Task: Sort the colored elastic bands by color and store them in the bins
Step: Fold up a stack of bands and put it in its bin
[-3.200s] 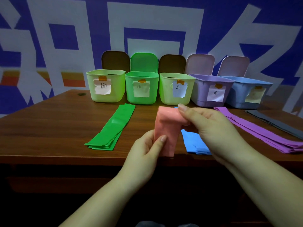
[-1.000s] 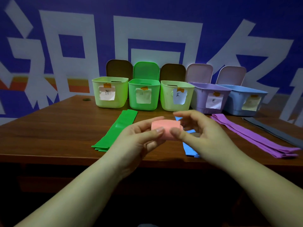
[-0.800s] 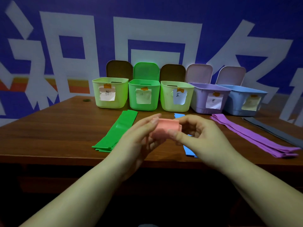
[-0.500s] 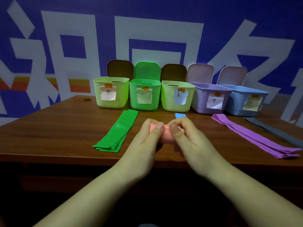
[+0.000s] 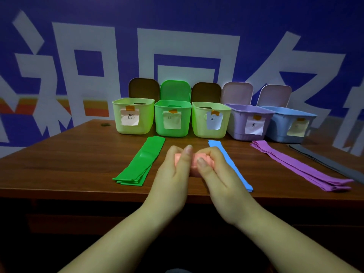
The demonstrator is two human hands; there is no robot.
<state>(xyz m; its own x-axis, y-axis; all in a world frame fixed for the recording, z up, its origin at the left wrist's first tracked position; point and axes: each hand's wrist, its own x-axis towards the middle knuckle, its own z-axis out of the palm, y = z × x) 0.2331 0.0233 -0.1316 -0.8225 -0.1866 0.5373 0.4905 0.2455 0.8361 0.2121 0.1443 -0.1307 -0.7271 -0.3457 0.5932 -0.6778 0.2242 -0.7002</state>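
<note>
1. Lying flat left of centre on the table (image 5: 59,164): green bands (image 5: 141,162).
2. Clasped round the pink band (image 5: 197,164) from the left: left hand (image 5: 173,180).
3. Pinching the same folded band above the table's front edge: right hand (image 5: 220,182).
4. Flat alongside: blue band (image 5: 232,166), purple bands (image 5: 295,164), grey band (image 5: 331,164).
5. Lined up behind, open: five bins (image 5: 173,119).
</note>
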